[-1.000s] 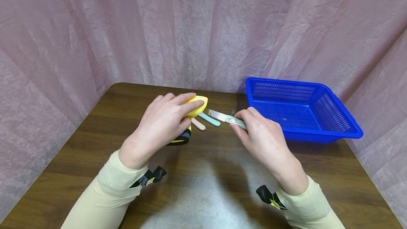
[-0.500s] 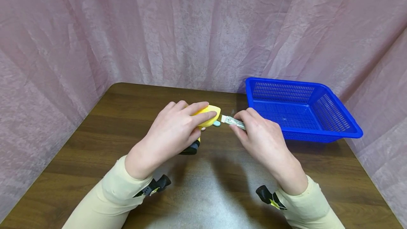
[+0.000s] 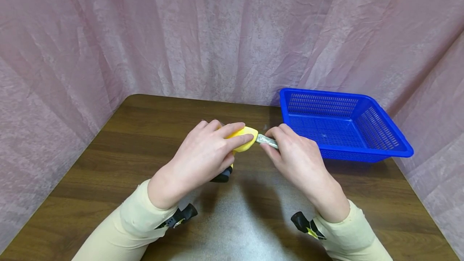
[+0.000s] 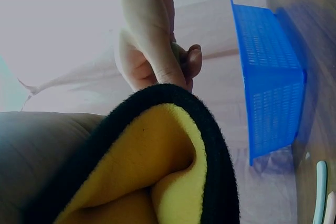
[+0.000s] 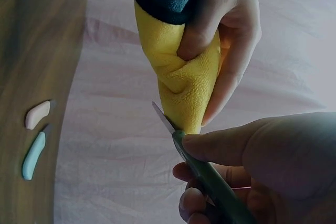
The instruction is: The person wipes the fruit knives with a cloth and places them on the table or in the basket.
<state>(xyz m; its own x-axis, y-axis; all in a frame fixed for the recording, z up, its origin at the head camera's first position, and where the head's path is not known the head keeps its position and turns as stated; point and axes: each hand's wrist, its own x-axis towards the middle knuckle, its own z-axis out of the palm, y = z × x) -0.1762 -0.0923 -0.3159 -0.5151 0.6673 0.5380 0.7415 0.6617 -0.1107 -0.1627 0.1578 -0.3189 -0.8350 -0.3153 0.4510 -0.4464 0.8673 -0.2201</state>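
Observation:
My left hand (image 3: pixel 204 152) grips a yellow cloth (image 3: pixel 250 131) with a dark border, bunched so that its end meets the knife. My right hand (image 3: pixel 301 154) holds a small knife (image 3: pixel 267 141) by its pale green handle. In the right wrist view the cloth (image 5: pixel 178 85) lies against the blade (image 5: pixel 163 117), whose tip sticks out beside it. The thumb of the right hand lies along the handle. The left wrist view is largely filled by the folded cloth (image 4: pixel 131 153), which hides the blade there.
A blue plastic basket (image 3: pixel 348 152) stands at the right on the wooden table (image 3: pixel 119 140). Two more small knives, one with a pink handle (image 5: pixel 38 115) and one with a light blue handle (image 5: pixel 34 156), lie on the table. A pink curtain (image 3: pixel 217 31) hangs behind.
My left hand has moved right and slightly nearer with the cloth, along the blade up to the handle. The cloth now covers the blade in the head view. The right hand has barely moved.

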